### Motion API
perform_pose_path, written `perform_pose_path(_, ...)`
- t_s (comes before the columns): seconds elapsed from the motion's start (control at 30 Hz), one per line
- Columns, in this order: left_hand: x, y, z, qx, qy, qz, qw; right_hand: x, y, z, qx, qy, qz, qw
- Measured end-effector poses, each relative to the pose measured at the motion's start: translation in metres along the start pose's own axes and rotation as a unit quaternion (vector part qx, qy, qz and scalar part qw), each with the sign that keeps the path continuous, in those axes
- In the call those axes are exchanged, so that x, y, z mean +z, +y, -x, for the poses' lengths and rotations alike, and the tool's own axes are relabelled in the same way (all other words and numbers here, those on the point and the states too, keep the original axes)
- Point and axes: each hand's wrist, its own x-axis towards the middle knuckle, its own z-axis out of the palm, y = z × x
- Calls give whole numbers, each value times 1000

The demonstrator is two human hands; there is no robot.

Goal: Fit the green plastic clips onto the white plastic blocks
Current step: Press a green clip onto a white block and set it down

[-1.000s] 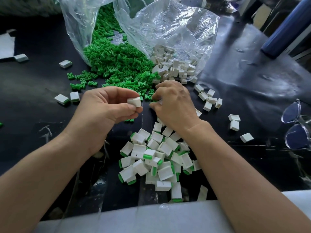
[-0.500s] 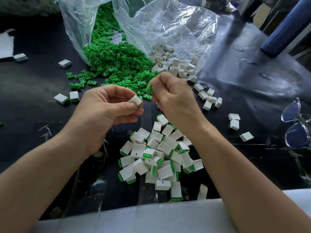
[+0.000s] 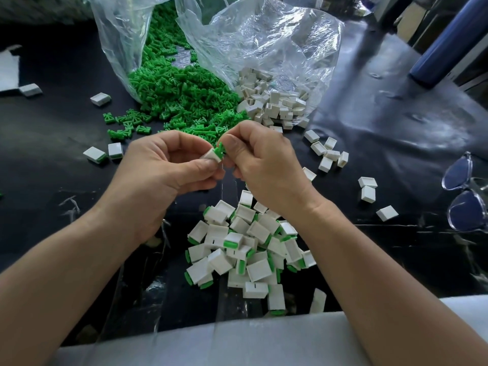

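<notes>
The step in hand is the joining itself. The left hand (image 3: 169,170) has its grip pinched on one white block (image 3: 209,156), between thumb and curled fingers, above the tabletop (image 3: 52,122) and in front of the heap of green clips (image 3: 184,101). The right hand (image 3: 266,165) has its grip pinched on a single green clip (image 3: 220,150), between thumb tip and forefinger. The clip touches the upper end of the block. It seems to sit at the block's mouth and not yet pushed home, since much of its green body stands proud.

The next move, as I judge it, calls for a straight push into the block's opening. The left hand must hold the block steady so the clip neither twists nor slips sideways. The finished piece would then likely join the pile of fitted blocks (image 3: 245,249) just below the wrists. A fresh block could come from the loose white blocks (image 3: 272,104) at the bag's mouth.

The block's opening is covered by fingers and clip, so how deep the clip sits cannot be told. The right hand's lower fingers curl out of sight. The clear plastic bag (image 3: 277,43) runs off the top edge, and a pair of glasses (image 3: 464,191) is cut by the right edge.
</notes>
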Motion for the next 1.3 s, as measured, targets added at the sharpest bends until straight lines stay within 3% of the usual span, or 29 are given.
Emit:
perform_pose_path(0.5, 1, 0, 1, -4, 2, 3, 1000, -12, -5, 3, -10, -71, 91, 993)
perform_pose_path(0.9, 2, 0, 7, 49, -21, -100, 994, -14, -5, 5, -122, -143, 242, 952)
perform_pose_path(1.0, 1, -1, 5, 49, -18, -90, 995, -15, -3, 5, -106, -119, 186, 970)
perform_pose_path(1.13, -1, -1, 1, 35, 2, -45, 998, -13, -3, 2, 25, -75, -30, 996)
perform_pose_path(1.3, 0, 2, 1, 47, -5, -14, 999, -12, -6, 1, 165, -146, -238, 946)
